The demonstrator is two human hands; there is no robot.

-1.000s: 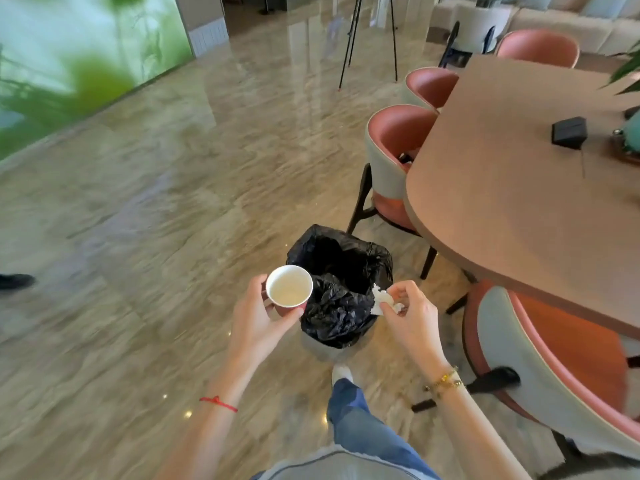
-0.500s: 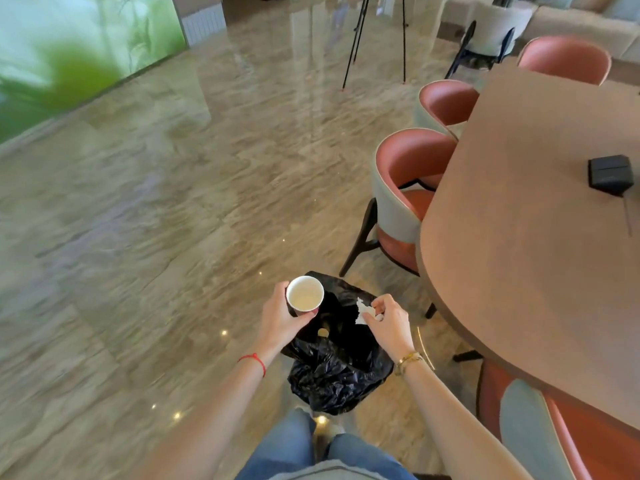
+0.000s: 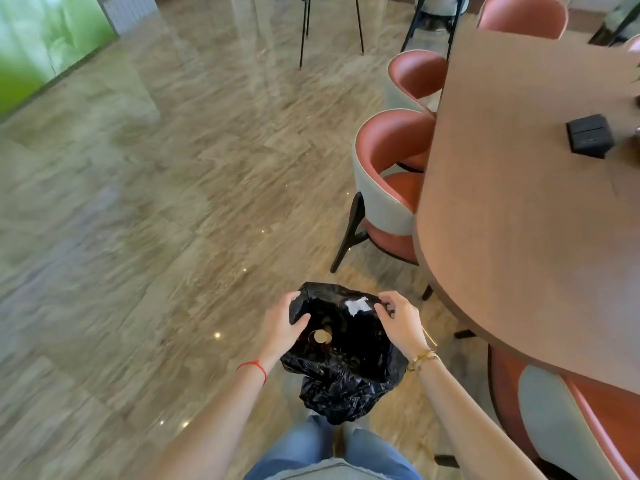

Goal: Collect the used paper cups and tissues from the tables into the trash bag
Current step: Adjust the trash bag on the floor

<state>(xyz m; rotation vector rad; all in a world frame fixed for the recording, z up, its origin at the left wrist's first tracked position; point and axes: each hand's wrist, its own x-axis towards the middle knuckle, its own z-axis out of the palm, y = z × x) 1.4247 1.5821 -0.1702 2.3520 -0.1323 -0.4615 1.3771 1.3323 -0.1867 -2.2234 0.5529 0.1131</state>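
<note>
A black trash bag [image 3: 346, 382] stands open on the floor in front of my legs. My left hand [image 3: 280, 327] grips the bag's left rim. At the right rim my right hand [image 3: 401, 323] pinches the plastic. Inside the bag lies a paper cup [image 3: 320, 337], its round mouth facing up. A white tissue [image 3: 358, 304] sits just inside the far right rim, close to my right fingertips.
A brown wooden table [image 3: 519, 220] fills the right side, with a small black box [image 3: 588, 136] on it. Pink-and-white chairs [image 3: 384, 188] are tucked along its left edge and another stands at lower right. Polished stone floor lies to the left; tripod legs [image 3: 304, 32] stand far back.
The cup has left my left hand and the tissue my right; both now lie in the bag. Both hands have moved onto the bag's rim.
</note>
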